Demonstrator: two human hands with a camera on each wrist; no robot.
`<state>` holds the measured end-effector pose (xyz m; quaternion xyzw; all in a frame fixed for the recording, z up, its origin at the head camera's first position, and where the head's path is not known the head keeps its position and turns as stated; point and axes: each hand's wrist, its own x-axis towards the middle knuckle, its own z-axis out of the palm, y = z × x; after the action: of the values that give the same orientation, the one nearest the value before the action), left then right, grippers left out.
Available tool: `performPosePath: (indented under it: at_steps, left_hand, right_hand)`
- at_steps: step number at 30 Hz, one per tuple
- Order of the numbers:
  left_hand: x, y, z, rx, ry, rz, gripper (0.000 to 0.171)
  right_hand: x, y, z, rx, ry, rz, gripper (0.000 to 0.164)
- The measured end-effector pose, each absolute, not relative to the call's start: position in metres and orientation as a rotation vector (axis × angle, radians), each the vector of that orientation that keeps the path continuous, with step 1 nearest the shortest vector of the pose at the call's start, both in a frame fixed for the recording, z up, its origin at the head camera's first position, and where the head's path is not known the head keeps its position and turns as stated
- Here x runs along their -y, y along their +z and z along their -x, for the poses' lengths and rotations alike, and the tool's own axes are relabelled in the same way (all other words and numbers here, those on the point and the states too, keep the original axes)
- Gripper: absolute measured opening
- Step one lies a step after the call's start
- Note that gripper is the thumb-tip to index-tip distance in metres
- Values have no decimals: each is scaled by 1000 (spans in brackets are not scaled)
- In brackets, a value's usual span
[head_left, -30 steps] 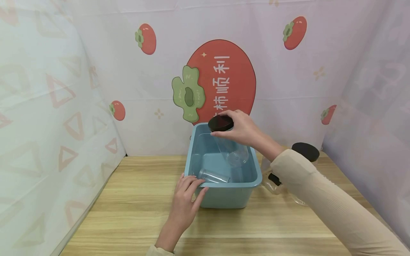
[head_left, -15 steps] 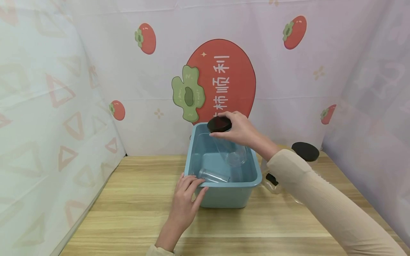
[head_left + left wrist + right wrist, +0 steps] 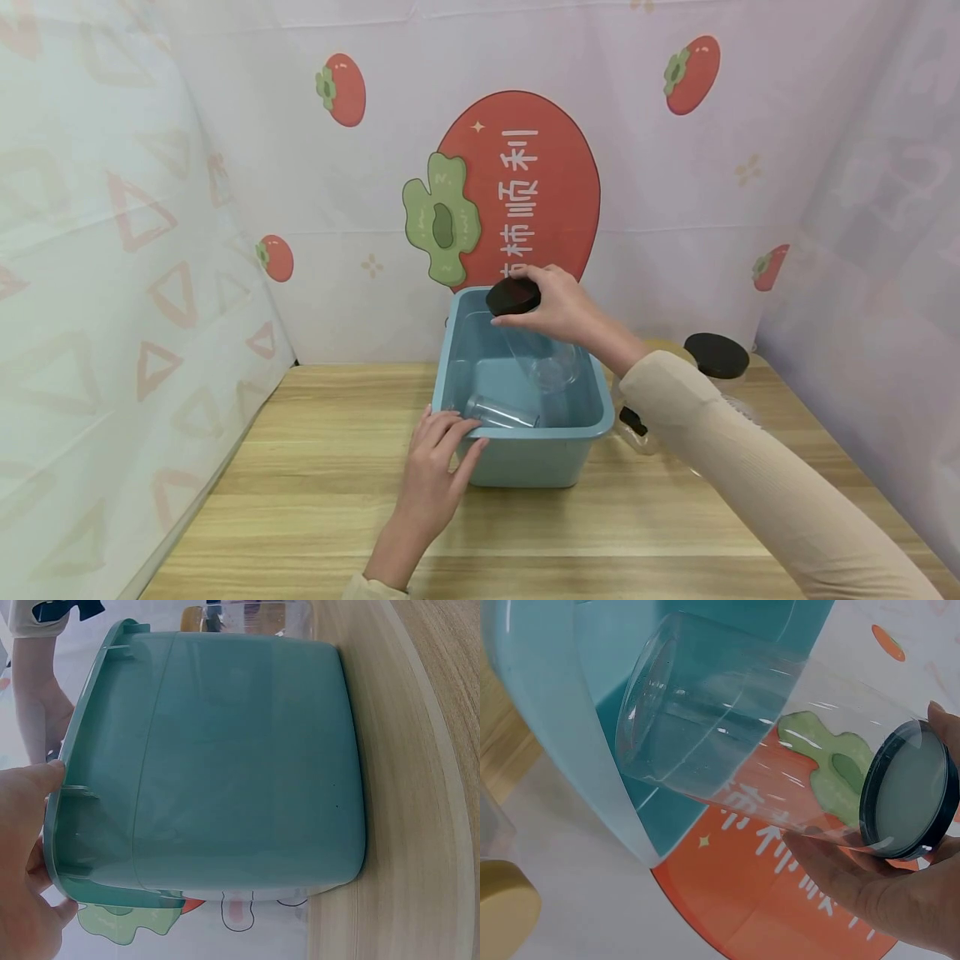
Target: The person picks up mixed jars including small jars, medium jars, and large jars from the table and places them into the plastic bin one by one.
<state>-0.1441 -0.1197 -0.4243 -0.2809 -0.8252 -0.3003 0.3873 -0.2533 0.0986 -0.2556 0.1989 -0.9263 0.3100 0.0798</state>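
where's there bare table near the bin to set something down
The table looks bare left of the blue bin, across to the patterned curtain, and in front of the bin, between the left grip and the right sleeve. Right of the bin it's crowded: a black-lidded jar, a yellow lid and that sleeve leave little room.

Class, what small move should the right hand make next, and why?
Probably lower the clear, black-lidded cylindrical jar into the blue rectangular plastic tub: the right hand holds it by the lid, tilted over the tub's inside, and the left hand grips the near rim.
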Motion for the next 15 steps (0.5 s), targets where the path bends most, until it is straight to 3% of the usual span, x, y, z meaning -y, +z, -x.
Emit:
performPosePath:
  at_steps: [15]
  left_hand:
    - [121, -424, 145, 2115, -782, 718, 21]
  right_hand:
    - [-94, -261, 258, 2792, 917, -588, 81]
